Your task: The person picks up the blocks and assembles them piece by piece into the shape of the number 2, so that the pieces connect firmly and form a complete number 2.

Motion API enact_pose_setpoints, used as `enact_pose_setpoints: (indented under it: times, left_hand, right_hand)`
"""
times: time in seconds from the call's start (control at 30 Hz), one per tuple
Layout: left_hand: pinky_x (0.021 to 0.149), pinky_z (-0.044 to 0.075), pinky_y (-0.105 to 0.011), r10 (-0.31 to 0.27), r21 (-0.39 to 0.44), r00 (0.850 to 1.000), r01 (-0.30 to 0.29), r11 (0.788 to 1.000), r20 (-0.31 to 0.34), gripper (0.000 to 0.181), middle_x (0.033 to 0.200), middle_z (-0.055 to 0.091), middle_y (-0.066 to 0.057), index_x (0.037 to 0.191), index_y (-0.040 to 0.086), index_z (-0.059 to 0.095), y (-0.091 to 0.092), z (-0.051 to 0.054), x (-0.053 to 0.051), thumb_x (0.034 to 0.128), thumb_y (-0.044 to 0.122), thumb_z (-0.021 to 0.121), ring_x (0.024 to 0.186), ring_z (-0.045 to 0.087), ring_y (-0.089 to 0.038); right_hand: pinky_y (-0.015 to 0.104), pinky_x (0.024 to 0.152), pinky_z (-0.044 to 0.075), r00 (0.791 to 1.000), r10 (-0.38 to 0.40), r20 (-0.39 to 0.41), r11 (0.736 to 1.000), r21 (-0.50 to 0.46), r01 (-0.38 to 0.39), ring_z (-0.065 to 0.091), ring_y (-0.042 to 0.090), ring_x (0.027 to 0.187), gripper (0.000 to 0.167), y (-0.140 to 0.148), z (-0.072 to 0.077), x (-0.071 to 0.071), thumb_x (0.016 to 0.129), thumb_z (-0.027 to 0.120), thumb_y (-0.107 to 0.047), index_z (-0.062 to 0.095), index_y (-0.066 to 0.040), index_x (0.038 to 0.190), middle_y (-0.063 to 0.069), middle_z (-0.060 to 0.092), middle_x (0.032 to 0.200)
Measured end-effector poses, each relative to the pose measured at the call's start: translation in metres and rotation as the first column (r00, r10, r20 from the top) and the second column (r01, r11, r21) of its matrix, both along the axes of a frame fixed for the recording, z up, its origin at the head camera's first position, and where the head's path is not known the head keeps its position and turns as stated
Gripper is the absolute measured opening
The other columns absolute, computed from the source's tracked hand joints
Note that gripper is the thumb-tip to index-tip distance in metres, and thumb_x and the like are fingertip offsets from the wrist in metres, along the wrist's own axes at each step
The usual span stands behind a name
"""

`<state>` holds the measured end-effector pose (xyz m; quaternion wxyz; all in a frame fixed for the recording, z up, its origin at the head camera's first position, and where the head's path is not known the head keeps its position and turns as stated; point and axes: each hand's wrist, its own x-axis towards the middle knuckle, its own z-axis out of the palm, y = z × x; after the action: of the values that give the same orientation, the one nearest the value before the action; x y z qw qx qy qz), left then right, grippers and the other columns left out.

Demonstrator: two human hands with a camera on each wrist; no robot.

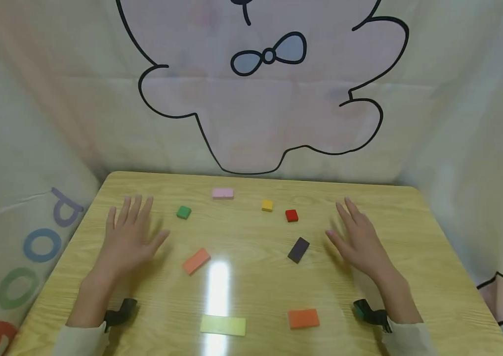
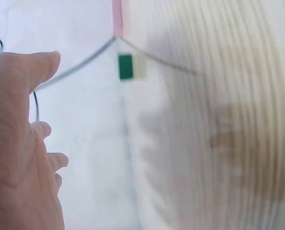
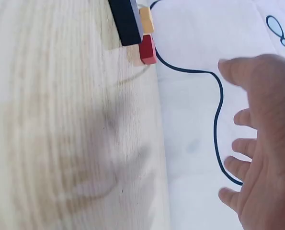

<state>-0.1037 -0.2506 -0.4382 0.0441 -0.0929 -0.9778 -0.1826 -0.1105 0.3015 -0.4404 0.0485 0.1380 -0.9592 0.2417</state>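
Observation:
My left hand (image 1: 129,242) hovers over the left part of the table, fingers spread and holding nothing. Nearest to it are a green block (image 1: 184,212) and a salmon-orange block (image 1: 196,261). My right hand (image 1: 360,242) is held above the right side, its fingers extended and nothing in them. A black block (image 1: 298,250) and a small red block (image 1: 291,215) lie to its left. In the left wrist view the green block (image 2: 125,66) shows beyond the thumb. The right wrist view has the black block (image 3: 126,21) and red block (image 3: 147,50) at its top.
At the back of the wooden table (image 1: 251,232) lie a pink block (image 1: 222,193) and a small yellow block (image 1: 267,205). Toward the front are a pale yellow-green block (image 1: 223,325) and an orange block (image 1: 303,318). Printed cloth (image 1: 251,113) hangs behind and at both sides.

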Motion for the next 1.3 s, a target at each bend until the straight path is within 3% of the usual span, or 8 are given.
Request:
enact_pose_setpoints:
  times: [0.13,0.3,0.47,0.6,0.83,1.03,1.13,1.3]
  left_hand:
    - [0.129,-0.003,-0.069,-0.059,0.014,0.998,0.059,0.998,-0.012,0.087,0.175,0.017,-0.027,0.170,0.014,0.016,0.020,0.005,0.008,0.1051,0.053,0.057,0.165,0.008,-0.047]
    - [0.131,0.010,-0.064,-0.138,0.026,0.986,0.141,0.990,-0.089,0.074,0.173,0.027,-0.024,0.166,0.014,0.034,0.038,0.008,0.019,0.1048,0.043,0.062,0.163,0.019,-0.046]
    - [0.127,0.031,-0.058,-0.261,0.045,0.938,0.277,0.960,-0.227,0.061,0.167,0.042,-0.018,0.152,0.009,0.055,0.056,0.006,0.029,0.0976,0.027,0.075,0.155,0.038,-0.043]
    - [0.118,0.043,-0.057,-0.319,0.028,0.911,0.338,0.941,-0.263,0.057,0.158,0.054,-0.016,0.145,0.009,0.062,0.072,0.004,0.040,0.0933,0.025,0.079,0.146,0.052,-0.038]
    - [0.105,0.056,-0.045,-0.374,0.046,0.914,0.385,0.922,-0.156,0.045,0.138,0.069,-0.003,0.137,0.016,0.069,0.101,0.007,0.062,0.0970,0.035,0.075,0.128,0.066,-0.023]
    - [0.103,0.057,-0.041,-0.492,0.030,0.863,0.498,0.867,-0.113,0.050,0.137,0.069,-0.004,0.140,0.016,0.067,0.120,0.006,0.075,0.0955,0.038,0.076,0.124,0.066,-0.019]
    - [0.103,0.056,-0.040,-0.520,0.017,0.851,0.523,0.852,-0.074,0.050,0.137,0.068,-0.002,0.137,0.018,0.067,0.125,0.004,0.081,0.0936,0.039,0.077,0.124,0.065,-0.018]
    - [0.084,0.055,-0.024,-0.586,0.064,0.810,0.586,0.808,-0.019,0.043,0.116,0.069,0.007,0.125,0.018,0.070,0.130,0.004,0.094,0.0871,0.036,0.081,0.098,0.061,-0.006]
  right_hand:
    - [0.076,0.116,0.029,1.000,-0.005,0.014,1.000,-0.012,0.005,0.029,0.055,0.154,0.078,-0.003,0.000,0.011,0.104,0.066,-0.039,0.030,-0.009,0.166,0.022,0.022,0.175]
    - [0.075,0.111,0.037,1.000,0.014,-0.026,0.999,-0.034,-0.015,0.039,0.054,0.149,0.074,-0.011,-0.006,0.021,0.102,0.070,-0.033,0.037,-0.008,0.164,0.025,0.032,0.170]
    - [0.073,0.108,0.043,0.998,0.036,-0.052,0.997,-0.061,-0.039,0.046,0.051,0.145,0.068,-0.016,-0.005,0.031,0.103,0.070,-0.028,0.041,-0.007,0.161,0.024,0.039,0.166]
    - [0.070,0.107,0.046,0.997,0.046,-0.055,0.997,-0.053,-0.049,0.049,0.048,0.144,0.066,-0.019,-0.003,0.036,0.103,0.069,-0.028,0.043,-0.010,0.161,0.023,0.043,0.163]
    - [0.066,0.105,0.051,0.997,0.068,-0.038,0.996,-0.047,-0.070,0.055,0.044,0.141,0.060,-0.028,0.001,0.045,0.104,0.068,-0.029,0.048,-0.012,0.158,0.017,0.049,0.160]
    - [0.062,0.104,0.053,0.991,0.117,-0.069,0.992,-0.030,-0.119,0.059,0.040,0.137,0.057,-0.038,0.001,0.053,0.103,0.070,-0.025,0.052,-0.010,0.155,0.015,0.055,0.155]
    - [0.060,0.103,0.054,0.988,0.136,-0.072,0.990,-0.021,-0.137,0.061,0.038,0.136,0.056,-0.043,-0.001,0.057,0.102,0.071,-0.025,0.054,-0.010,0.153,0.013,0.057,0.154]
    - [0.056,0.101,0.057,0.984,0.158,-0.083,0.987,0.005,-0.158,0.064,0.035,0.133,0.056,-0.050,-0.004,0.065,0.100,0.074,-0.025,0.057,-0.010,0.151,0.012,0.059,0.152]
